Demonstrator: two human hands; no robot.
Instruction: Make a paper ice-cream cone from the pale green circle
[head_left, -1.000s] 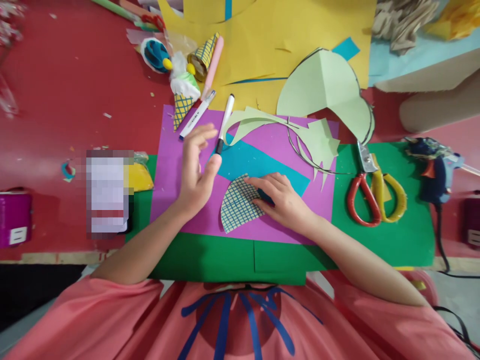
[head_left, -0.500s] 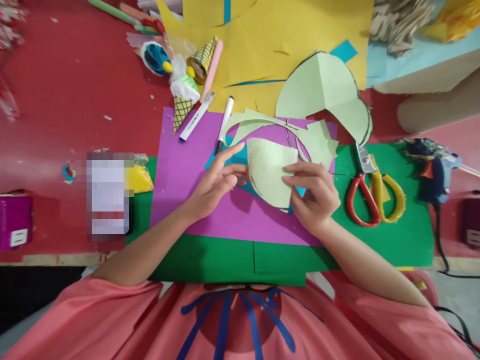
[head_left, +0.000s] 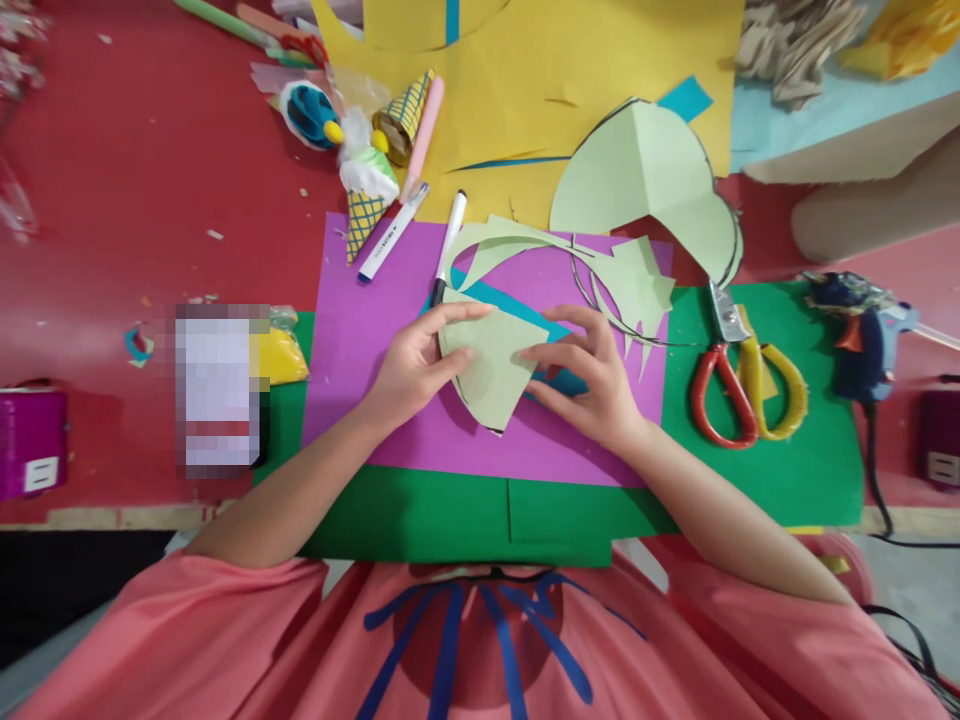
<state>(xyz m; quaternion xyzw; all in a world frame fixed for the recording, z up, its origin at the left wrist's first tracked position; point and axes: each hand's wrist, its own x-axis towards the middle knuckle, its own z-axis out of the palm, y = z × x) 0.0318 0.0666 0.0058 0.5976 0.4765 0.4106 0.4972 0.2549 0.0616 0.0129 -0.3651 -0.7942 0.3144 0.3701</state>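
Observation:
A pale green paper piece [head_left: 491,375], fan-shaped with traces of black line along its curved edge, is held over the purple sheet [head_left: 360,400]. My left hand [head_left: 412,365] pinches its left side, thumb on the face and the other fingers along the top and behind. At the right edge, my right hand [head_left: 589,375] has a middle fingertip on the paper and the thumb close by the edge, its index finger lifted. Beneath and behind the piece lies a blue paper strip [head_left: 502,300]. Curved green offcuts [head_left: 637,275] rest just beyond my hands.
Red-and-yellow-handled scissors [head_left: 724,390] and a glue gun [head_left: 870,350] lie right on green sheets [head_left: 450,515]. A folded green cutout [head_left: 649,170] is on yellow paper [head_left: 525,100]. Markers [head_left: 394,235] and paper cones [head_left: 367,205] sit back left, a blurred-out box [head_left: 217,390] left.
The green paper piece has moved left and tilted. My left hand, beside it before, now has its thumb on the piece. My right hand has followed leftward with its fingers more spread.

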